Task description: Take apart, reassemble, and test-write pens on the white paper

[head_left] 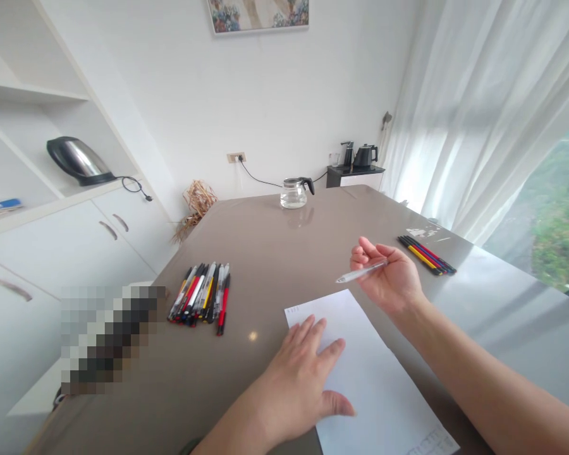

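Note:
A white sheet of paper (374,373) lies on the table in front of me, with small marks at its top left corner and faint writing at its bottom right. My left hand (308,379) rests on the sheet's left side, fingers spread. Above the paper's upper right edge, my right hand (389,275) is raised, palm turned up. It holds a clear pen (360,272) between thumb and fingers, the pen pointing left and slightly down.
Many pens (200,294) form a pile on the left of the brown table (256,246). Several more pens (427,254) lie in a row at the right. A glass pot (294,193) stands at the far edge. Shelves hold a steel kettle (78,161); a pixelated patch covers the left edge.

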`<state>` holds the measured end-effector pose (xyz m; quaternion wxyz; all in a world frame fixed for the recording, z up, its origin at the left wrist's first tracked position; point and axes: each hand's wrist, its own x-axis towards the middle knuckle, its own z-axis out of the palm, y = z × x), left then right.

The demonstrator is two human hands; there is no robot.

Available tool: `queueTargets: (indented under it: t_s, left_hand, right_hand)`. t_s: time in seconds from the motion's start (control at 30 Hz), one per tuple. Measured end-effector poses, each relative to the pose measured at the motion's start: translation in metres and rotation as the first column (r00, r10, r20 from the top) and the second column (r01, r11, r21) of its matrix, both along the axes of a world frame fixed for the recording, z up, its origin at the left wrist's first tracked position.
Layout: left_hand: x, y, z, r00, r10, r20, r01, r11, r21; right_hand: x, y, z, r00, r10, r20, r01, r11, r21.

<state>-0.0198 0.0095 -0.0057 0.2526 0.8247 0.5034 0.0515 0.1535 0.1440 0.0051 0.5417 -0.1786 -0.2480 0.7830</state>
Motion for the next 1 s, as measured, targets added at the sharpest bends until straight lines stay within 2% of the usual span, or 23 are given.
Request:
queueTargets:
  t_s: [0.13,0.23,0.37,0.47,0.53,0.6,0.7,0.87,1.0]
  left_hand:
    - [-0.002,0.002,-0.009,0.993,0.113,-0.043,-0.114,0.994,-0.003]
    - [-0.003,0.004,-0.016,0.990,0.136,-0.047,-0.137,0.990,-0.017]
    - [-0.004,0.007,-0.021,0.988,0.149,-0.036,-0.150,0.988,-0.047]
    - [-0.004,0.009,-0.020,0.988,0.151,-0.026,-0.152,0.986,-0.062]
    - [-0.005,0.010,-0.019,0.990,0.138,-0.017,-0.139,0.988,-0.071]
    - [-0.005,0.012,-0.019,0.992,0.127,-0.010,-0.128,0.989,-0.073]
    - [-0.005,0.013,-0.021,0.991,0.131,0.000,-0.131,0.990,-0.061]
    - [-0.006,0.014,-0.024,0.990,0.139,0.020,-0.138,0.989,-0.060]
    - [-0.006,0.015,-0.024,0.991,0.132,0.008,-0.131,0.989,-0.064]
  right_hand:
    - [-0.011,-0.002,-0.011,0.984,0.154,0.088,-0.150,0.987,-0.052]
    - [-0.020,-0.005,-0.015,0.945,0.254,0.206,-0.243,0.967,-0.077]
    - [-0.034,-0.010,-0.019,0.904,0.269,0.334,-0.284,0.959,-0.004]
    - [-0.046,-0.013,-0.027,0.869,0.171,0.463,-0.230,0.970,0.074]
    - [-0.053,-0.014,-0.032,0.808,0.058,0.587,-0.177,0.973,0.148]
    - [-0.059,-0.016,-0.037,0.697,-0.037,0.716,-0.169,0.962,0.214]
    - [-0.063,-0.019,-0.042,0.509,-0.081,0.857,-0.237,0.944,0.230]
    - [-0.064,-0.021,-0.052,0.322,-0.245,0.914,-0.276,0.900,0.339]
    - [-0.065,-0.021,-0.055,0.230,-0.352,0.907,-0.275,0.871,0.408]
